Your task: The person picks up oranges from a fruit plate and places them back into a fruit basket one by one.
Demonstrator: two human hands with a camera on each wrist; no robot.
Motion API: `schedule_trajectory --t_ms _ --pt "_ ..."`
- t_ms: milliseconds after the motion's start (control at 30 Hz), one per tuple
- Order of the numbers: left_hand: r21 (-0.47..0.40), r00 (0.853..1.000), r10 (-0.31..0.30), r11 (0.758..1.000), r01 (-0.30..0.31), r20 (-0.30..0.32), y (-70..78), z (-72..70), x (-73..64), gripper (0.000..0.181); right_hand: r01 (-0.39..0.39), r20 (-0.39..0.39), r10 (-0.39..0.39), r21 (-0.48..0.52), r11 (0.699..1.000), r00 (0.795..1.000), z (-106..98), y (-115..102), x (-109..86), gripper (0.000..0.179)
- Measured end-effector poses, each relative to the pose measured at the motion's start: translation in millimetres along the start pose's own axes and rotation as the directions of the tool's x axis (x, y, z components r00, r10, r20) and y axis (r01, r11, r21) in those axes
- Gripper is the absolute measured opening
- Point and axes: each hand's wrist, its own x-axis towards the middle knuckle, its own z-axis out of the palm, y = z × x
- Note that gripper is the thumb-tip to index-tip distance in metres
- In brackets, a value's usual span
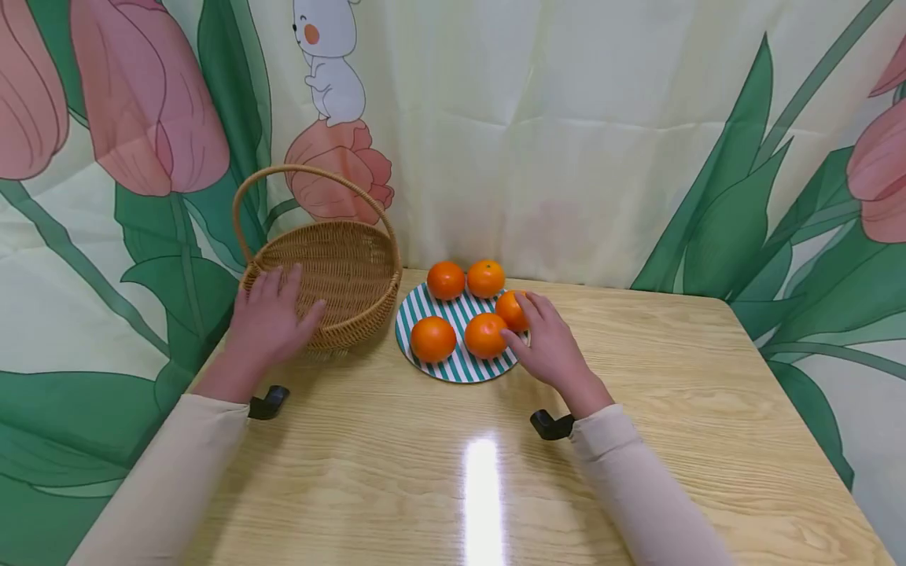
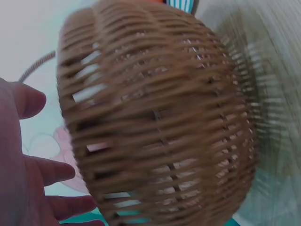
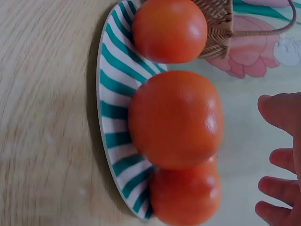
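Note:
A wicker basket with a tall arched handle stands at the back left of the table. My left hand is over its near left rim, fingers spread; in the left wrist view the fingers are beside the woven wall. To its right lies a round plate with green and white stripes, bearing several oranges. My right hand reaches over the plate's right edge, its fingertips overlapping the rightmost orange in the head view. In the right wrist view its loosely bent fingers show apart from the nearest orange.
The wooden table has a bright light reflection near its front middle. Behind it hangs a curtain printed with tulips and a white rabbit, close to the back edge. A black wrist mount juts out beside the right wrist.

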Motion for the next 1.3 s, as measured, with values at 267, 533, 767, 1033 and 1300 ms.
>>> schedule_trajectory --t_ms 267,533,767,1033,1300 --pt "-0.038 0.998 -0.047 0.998 0.045 -0.045 -18.4 0.8 -0.1 0.077 0.043 -0.010 -0.042 0.037 0.998 0.999 9.6 -8.4 5.0 0.069" --pt "-0.085 0.989 -0.089 0.993 0.079 -0.116 -44.4 2.5 1.2 0.075 0.076 -0.010 -0.076 0.022 0.997 0.997 19.8 -13.9 11.5 0.065" --pt "-0.136 0.986 -0.123 0.985 0.108 -0.109 -55.7 1.0 -0.6 0.077 0.064 0.018 -0.065 0.030 0.997 0.998 21.7 -20.9 12.8 0.063" --pt "-0.253 0.987 -0.147 0.959 0.126 -0.064 -67.6 8.0 1.7 0.077 0.050 0.044 -0.050 0.010 0.999 0.998 28.5 -22.8 12.8 0.061" --pt "-0.378 0.982 -0.183 0.907 0.184 0.039 -79.1 13.7 5.9 0.076 0.037 0.057 -0.037 0.002 0.999 0.998 33.3 -22.2 12.3 0.059"
